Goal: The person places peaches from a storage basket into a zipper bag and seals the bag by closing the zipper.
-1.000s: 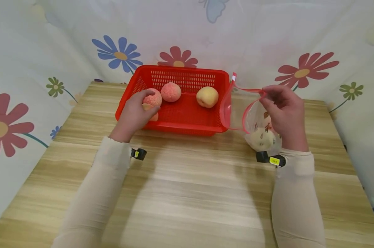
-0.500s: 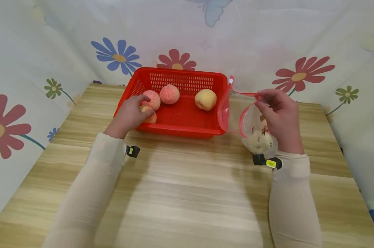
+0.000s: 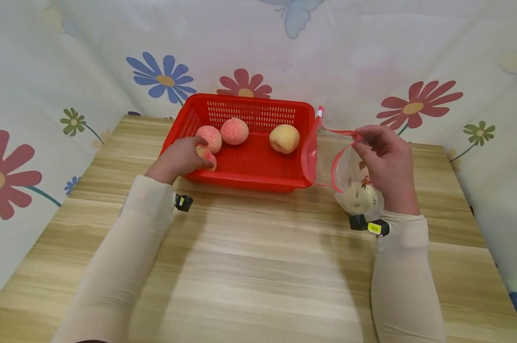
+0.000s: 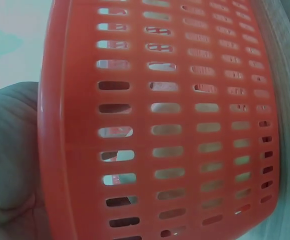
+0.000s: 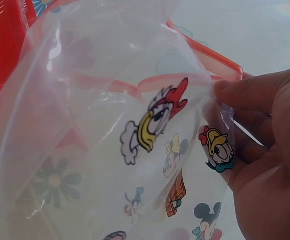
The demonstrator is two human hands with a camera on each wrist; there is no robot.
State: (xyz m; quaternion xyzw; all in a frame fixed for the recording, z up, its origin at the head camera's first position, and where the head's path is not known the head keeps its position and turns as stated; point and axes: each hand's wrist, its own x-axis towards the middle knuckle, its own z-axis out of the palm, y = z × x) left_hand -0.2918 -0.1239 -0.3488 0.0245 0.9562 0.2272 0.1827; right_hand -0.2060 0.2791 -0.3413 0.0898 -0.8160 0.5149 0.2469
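Note:
Inside the front left corner of the red plastic basket, my left hand holds a pink-and-yellow peach between thumb and fingers. The basket's slotted side hides those fingers and the peach in the left wrist view. My right hand pinches the pink-red rim of a clear zip bag printed with cartoon characters. The bag's mouth gapes toward the basket, right beside its right end. A pale round fruit lies low in the bag.
Two pink textured peaches sit behind the held one, and a pale yellow peach is at the basket's right. A flower-printed curtain hangs behind the wood-grain table.
My left hand has lowered slightly and closed round the front peach, which has turned to show its pink side. The right hand keeps its pinch on the bag rim.

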